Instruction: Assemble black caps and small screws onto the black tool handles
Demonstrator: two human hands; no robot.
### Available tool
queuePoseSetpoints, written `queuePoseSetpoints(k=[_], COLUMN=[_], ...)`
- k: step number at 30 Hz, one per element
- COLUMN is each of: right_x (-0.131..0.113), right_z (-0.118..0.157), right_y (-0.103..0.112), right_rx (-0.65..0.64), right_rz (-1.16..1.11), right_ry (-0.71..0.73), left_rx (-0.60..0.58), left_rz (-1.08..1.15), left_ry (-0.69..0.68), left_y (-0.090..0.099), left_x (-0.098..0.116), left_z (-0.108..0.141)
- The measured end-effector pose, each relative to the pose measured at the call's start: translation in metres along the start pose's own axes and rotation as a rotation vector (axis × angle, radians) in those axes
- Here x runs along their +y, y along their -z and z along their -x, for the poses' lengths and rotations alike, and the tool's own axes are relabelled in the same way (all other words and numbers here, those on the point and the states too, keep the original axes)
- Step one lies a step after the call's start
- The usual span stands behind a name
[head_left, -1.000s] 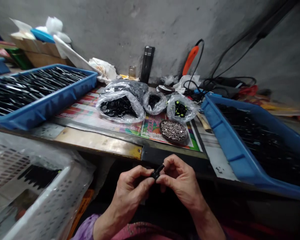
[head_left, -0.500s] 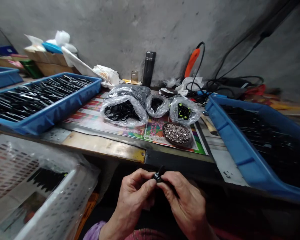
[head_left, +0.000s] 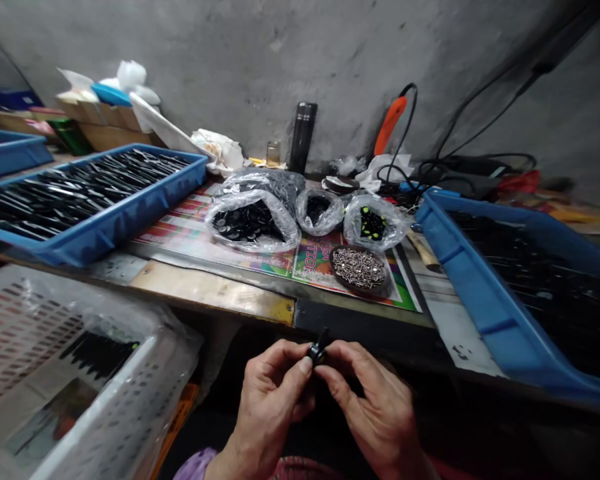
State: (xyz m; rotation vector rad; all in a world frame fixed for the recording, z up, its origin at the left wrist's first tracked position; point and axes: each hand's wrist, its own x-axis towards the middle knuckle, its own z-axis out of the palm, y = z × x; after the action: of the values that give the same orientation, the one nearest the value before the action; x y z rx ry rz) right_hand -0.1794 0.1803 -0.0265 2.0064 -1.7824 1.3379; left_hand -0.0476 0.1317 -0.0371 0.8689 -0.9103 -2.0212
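Note:
A small black plastic part (head_left: 318, 351) with a thin stem pointing up sits between my fingertips, just below the front edge of the bench. My left hand (head_left: 275, 387) pinches it from the left with thumb and index finger. From the other side, my right hand (head_left: 373, 393) has its thumb and forefinger on the same piece. The fingers cover much of it, so its exact kind is unclear. Beyond my hands a round dish (head_left: 361, 268) of small metal screws or pins rests on the bench.
Plastic bags hold black discs (head_left: 247, 222), dark parts (head_left: 317, 208) and black-and-green pieces (head_left: 373, 223). Blue trays of black parts stand left (head_left: 105, 230) and right (head_left: 473, 287). A white basket (head_left: 115, 400) is low at left. A dark flask (head_left: 303, 137) and orange-handled tool (head_left: 390, 125) stand behind.
The whole view has shifted slightly, so the bench appears a little further right. Both hands stay together at the black part, with only small finger movements.

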Motion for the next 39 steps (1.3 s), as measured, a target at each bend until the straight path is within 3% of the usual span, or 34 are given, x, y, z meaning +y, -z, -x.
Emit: queuePoseSetpoints(k=[17,22,39], right_x=[0.0008,-0.0006,-0.0018], right_z=[-0.0013,-0.0002,-0.0059], right_y=[-0.0073,-0.0095,-0.0083], right_rx=[0.018,0.124,0.053], right_rz=[0.154,0.169,0.116], right_ry=[0.115,0.023,0.086], left_rx=[0.008,0.002,0.059], left_rz=[-0.025,0.014,0.001], left_ry=[-0.036,-0.047,-0.050], left_y=[0.0040,0.0014,-0.0014], left_x=[0.0007,0.0042,0.0053], left_z=[-0.0018,-0.0021,-0.0003])
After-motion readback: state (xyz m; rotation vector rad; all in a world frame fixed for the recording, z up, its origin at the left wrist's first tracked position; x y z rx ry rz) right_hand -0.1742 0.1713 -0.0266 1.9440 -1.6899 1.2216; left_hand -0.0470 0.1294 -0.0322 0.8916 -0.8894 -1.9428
